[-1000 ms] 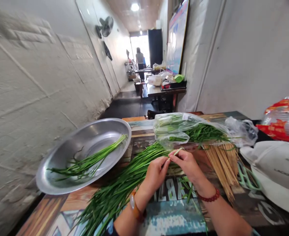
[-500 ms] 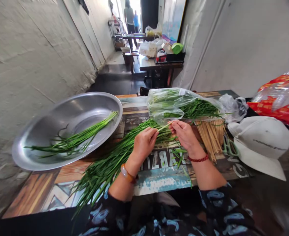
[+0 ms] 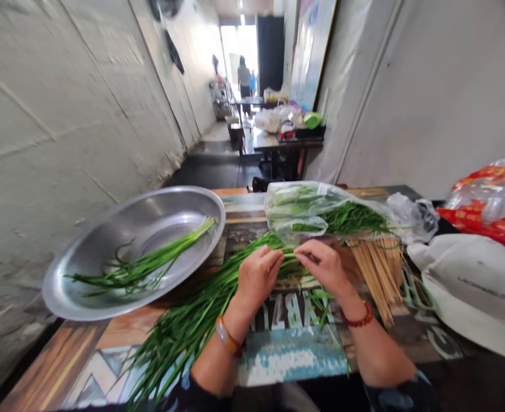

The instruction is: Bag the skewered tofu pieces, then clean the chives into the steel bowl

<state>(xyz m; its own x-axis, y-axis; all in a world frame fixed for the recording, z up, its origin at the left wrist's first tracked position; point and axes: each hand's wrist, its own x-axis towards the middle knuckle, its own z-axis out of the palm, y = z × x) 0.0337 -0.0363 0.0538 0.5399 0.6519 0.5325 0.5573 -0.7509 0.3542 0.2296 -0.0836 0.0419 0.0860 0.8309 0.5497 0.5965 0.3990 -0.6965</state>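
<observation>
A long pile of green stalks (image 3: 201, 303) lies slantwise across the patterned table (image 3: 295, 366). Over its pale end, my left hand (image 3: 258, 274) is closed on a thin green stalk. My right hand (image 3: 325, 266) pinches the same stalk just to the right, fingertips a short gap from the left ones. Short green scraps (image 3: 321, 303) lie below my right hand. A clear plastic bag (image 3: 295, 209) with more green stalks sits just beyond both hands. To the left, a wide metal bowl (image 3: 76, 240) holds a small bunch of stalks (image 3: 149, 263).
Wooden skewers (image 3: 374, 274), green-handled scissors (image 3: 417, 292) and a white cap (image 3: 475, 286) lie at the right, with a red and clear package (image 3: 488, 212) behind. Farther off stand another table (image 3: 269, 141) with bags and a person (image 3: 244, 80) near the doorway.
The camera view has tilted up, so the table things sit lower in the picture. Both hands remain at the stalk, with their fingertips closer together.
</observation>
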